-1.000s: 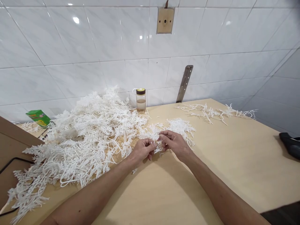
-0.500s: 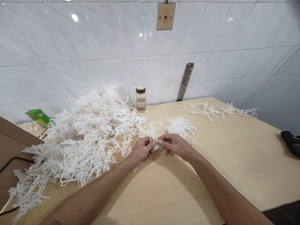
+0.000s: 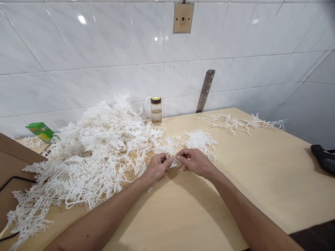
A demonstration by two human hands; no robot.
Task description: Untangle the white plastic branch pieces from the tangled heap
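My left hand (image 3: 160,165) is closed in a pinch on a small white branched plastic sprig (image 3: 173,163). Right beside it, my right hand (image 3: 193,161) pinches at the same sprig with thumb and forefinger; the fingers hide most of it. A large heap of white branched plastic sprigs (image 3: 102,150) spreads over the left of the table. Just beyond my hands lies a smaller pile of short white pieces (image 3: 200,141). Toward the back right are bare white stems (image 3: 232,122), loosely scattered.
The pale wooden table (image 3: 261,181) stands against a tiled wall. A lidded bottle (image 3: 156,113) holding liquid stands at the back, near a metal bracket (image 3: 206,91). A green box (image 3: 41,131) and a brown carton (image 3: 15,167) are at left. A black object (image 3: 323,158) sits at the right edge.
The hands stay close together at the sprig, the right fingers shifting slightly. The whole view has moved a little, so everything appears slightly further left.
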